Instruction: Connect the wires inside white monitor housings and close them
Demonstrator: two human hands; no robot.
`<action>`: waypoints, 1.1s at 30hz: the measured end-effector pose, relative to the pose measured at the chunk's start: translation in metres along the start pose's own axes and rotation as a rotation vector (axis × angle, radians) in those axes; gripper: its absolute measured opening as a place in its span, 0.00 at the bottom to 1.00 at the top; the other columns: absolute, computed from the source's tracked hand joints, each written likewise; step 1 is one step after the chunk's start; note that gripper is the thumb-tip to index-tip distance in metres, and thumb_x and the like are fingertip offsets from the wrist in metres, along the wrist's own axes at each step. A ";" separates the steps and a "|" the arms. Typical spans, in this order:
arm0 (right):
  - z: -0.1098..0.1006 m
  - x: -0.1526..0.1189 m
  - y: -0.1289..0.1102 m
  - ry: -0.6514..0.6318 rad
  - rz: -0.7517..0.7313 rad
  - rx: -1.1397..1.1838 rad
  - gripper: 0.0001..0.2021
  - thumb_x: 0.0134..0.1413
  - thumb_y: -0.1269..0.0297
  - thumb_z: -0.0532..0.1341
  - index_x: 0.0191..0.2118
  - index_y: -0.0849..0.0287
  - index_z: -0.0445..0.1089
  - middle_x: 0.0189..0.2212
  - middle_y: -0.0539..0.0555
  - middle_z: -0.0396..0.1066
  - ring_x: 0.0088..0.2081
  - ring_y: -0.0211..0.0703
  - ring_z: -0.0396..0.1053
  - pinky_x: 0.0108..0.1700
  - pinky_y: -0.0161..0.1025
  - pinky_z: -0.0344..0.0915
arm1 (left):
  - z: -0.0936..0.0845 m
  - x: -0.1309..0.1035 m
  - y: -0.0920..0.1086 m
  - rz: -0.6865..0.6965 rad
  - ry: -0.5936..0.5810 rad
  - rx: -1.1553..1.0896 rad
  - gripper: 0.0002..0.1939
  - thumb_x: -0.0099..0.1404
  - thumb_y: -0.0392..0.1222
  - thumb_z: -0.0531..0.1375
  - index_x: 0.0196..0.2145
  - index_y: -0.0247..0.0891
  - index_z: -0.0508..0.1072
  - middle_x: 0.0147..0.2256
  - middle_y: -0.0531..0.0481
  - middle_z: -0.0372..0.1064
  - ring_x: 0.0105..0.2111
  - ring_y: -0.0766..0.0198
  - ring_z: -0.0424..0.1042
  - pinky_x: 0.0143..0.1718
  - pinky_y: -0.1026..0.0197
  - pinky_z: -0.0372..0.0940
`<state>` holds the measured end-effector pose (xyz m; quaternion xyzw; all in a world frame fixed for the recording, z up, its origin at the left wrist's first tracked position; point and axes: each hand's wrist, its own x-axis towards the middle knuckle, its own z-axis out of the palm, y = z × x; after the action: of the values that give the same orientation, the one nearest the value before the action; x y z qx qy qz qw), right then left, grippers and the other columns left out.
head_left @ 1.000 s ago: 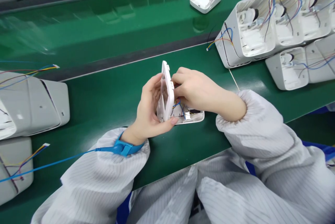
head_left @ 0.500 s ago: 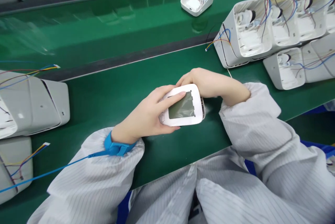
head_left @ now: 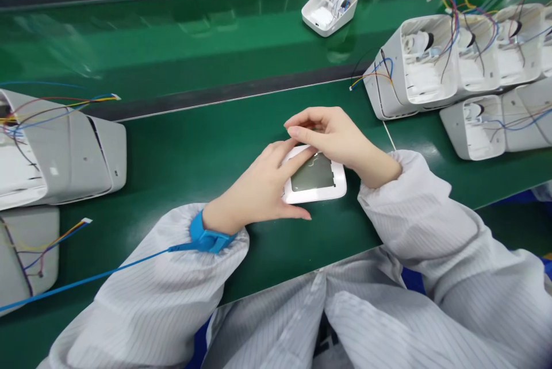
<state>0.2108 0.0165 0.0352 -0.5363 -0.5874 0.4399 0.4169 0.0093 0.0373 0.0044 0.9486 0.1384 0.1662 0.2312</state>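
A white unit with a grey screen (head_left: 313, 175) is low over the green bench, screen side up. My left hand (head_left: 265, 185) holds its left part, the index finger across the screen's upper left corner and the thumb along the lower edge. Over the unit's upper edge is my right hand (head_left: 330, 136), thumb and fingertips drawn together beside the left fingers. Anything between those fingertips is too small or hidden to make out. A bright curved line shows on the screen near its top.
White housings with wires stand at the right (head_left: 425, 79) and left (head_left: 88, 153). A small white housing (head_left: 330, 15) sits on the green surface at the back. A blue wrist strap (head_left: 209, 237) on my left wrist trails a cord leftward.
My right hand has come from behind the unit to above its upper edge, fingers pinched. The unit looks flatter, and my left thumb has moved outward. The view has shifted slightly.
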 end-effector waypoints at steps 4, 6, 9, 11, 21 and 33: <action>0.002 -0.002 0.001 0.175 -0.082 -0.138 0.17 0.60 0.49 0.64 0.43 0.58 0.76 0.43 0.55 0.77 0.45 0.46 0.74 0.46 0.41 0.71 | 0.009 0.001 0.010 -0.120 0.090 0.034 0.47 0.56 0.56 0.69 0.66 0.37 0.54 0.60 0.32 0.60 0.58 0.40 0.63 0.58 0.39 0.63; 0.002 -0.003 0.003 0.263 -0.047 -0.230 0.23 0.59 0.43 0.63 0.49 0.57 0.74 0.48 0.57 0.75 0.48 0.49 0.73 0.48 0.43 0.70 | 0.012 0.001 0.011 -0.165 0.245 0.113 0.41 0.57 0.53 0.68 0.62 0.37 0.58 0.58 0.32 0.61 0.57 0.40 0.64 0.57 0.39 0.63; 0.002 -0.004 0.007 0.256 0.053 -0.334 0.32 0.57 0.35 0.61 0.54 0.57 0.71 0.47 0.57 0.75 0.47 0.50 0.73 0.48 0.44 0.69 | 0.011 0.001 0.008 -0.180 0.396 0.236 0.39 0.57 0.54 0.68 0.61 0.38 0.60 0.58 0.33 0.62 0.57 0.38 0.64 0.57 0.37 0.61; 0.002 -0.003 0.009 0.227 0.071 -0.350 0.33 0.57 0.33 0.59 0.52 0.58 0.72 0.44 0.56 0.76 0.43 0.48 0.74 0.46 0.43 0.69 | 0.006 0.001 0.005 -0.186 0.421 0.191 0.39 0.57 0.58 0.68 0.60 0.38 0.62 0.56 0.34 0.65 0.56 0.40 0.66 0.57 0.39 0.63; 0.007 -0.005 0.012 0.252 -0.226 -0.276 0.29 0.62 0.37 0.55 0.53 0.57 0.73 0.43 0.57 0.77 0.44 0.49 0.74 0.48 0.47 0.71 | -0.012 -0.001 0.000 -0.464 0.486 -0.330 0.20 0.71 0.55 0.55 0.47 0.40 0.78 0.41 0.50 0.78 0.34 0.64 0.75 0.33 0.63 0.63; 0.011 -0.009 0.004 0.334 -0.186 -0.308 0.27 0.60 0.39 0.59 0.51 0.57 0.74 0.43 0.57 0.78 0.43 0.48 0.76 0.47 0.46 0.72 | -0.013 0.000 0.016 -0.378 0.453 -0.042 0.21 0.75 0.52 0.50 0.51 0.38 0.76 0.33 0.51 0.77 0.30 0.65 0.73 0.32 0.63 0.61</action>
<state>0.2026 0.0068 0.0280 -0.6025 -0.6172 0.2101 0.4604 0.0073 0.0290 0.0232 0.8398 0.3571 0.3304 0.2409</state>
